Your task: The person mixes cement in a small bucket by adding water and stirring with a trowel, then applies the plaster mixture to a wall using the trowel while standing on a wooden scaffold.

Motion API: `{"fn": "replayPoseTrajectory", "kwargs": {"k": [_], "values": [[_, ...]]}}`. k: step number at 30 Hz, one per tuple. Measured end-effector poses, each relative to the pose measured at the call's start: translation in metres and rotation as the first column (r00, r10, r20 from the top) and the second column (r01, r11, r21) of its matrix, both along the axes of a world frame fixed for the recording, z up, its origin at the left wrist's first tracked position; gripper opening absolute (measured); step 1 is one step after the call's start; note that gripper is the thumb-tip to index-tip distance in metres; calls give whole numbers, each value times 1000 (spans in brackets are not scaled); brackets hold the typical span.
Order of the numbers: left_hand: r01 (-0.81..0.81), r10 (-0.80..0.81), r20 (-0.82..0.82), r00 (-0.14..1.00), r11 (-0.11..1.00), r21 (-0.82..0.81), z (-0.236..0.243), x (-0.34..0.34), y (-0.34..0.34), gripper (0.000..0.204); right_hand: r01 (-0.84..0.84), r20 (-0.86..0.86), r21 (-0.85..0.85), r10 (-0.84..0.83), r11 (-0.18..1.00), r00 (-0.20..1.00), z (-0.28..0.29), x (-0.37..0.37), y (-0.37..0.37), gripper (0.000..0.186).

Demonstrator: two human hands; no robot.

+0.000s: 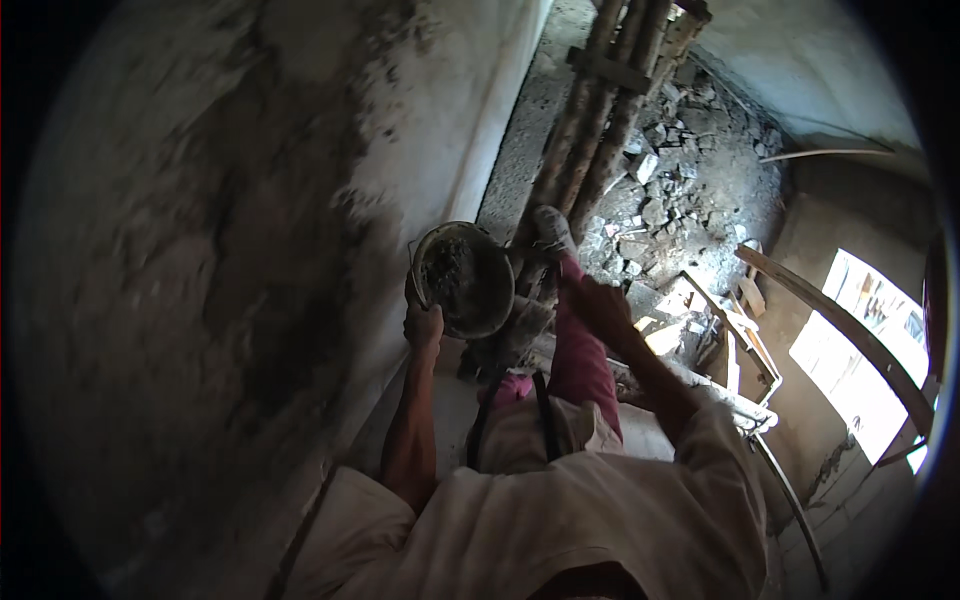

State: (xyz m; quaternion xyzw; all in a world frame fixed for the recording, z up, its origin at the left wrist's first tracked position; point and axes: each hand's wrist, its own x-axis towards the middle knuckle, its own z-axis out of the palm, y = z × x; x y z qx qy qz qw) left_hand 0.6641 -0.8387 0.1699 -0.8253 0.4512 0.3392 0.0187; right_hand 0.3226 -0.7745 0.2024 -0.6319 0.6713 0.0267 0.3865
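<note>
My left hand (423,328) is closed on the rim of a round bucket (490,315), close against the wall on the left. The bucket is tipped so that its mouth shows, and a thin wire handle stands out at its left side. Inside lies some dark, rough material (450,268), perhaps mortar; its kind is hard to make out in the dim light. My right hand (592,303) is beside my bent leg in red trousers (583,370). Its fingers are too dark to read, and no tool shows in it.
Dark, damp-looking plaster patches mark the wall (300,200) on the left. Several wooden poles (600,110), tied by a crosspiece, run away under my shoe (552,230). Below to the right lie rubble (655,210) and a wooden frame (735,335). A curved plank (840,320) crosses before a bright window.
</note>
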Motion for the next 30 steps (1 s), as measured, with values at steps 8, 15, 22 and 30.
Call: {"fn": "replayPoseTrajectory", "kwargs": {"k": [8, 15, 22, 30], "values": [[40, -40, -4, 999, 999, -32, 229, 61, 81, 42, -159, 434, -20, 152, 987, 888, 31, 140, 16, 33], [-273, 192, -271, 943, 911, -308, 245, 121, 176, 47, -215, 816, -71, 180, 974, 549, 59, 216, 89, 30], [-423, 196, -563, 803, 853, -306, 227, 196, 238, 59, -358, 698, -230, 410, 905, 588, 74, 279, 159, 25], [-462, 195, -558, 807, 796, -390, 214, 265, 321, 52, -416, 888, 233, -19, 879, 459, 102, 308, 221, 29]]}}
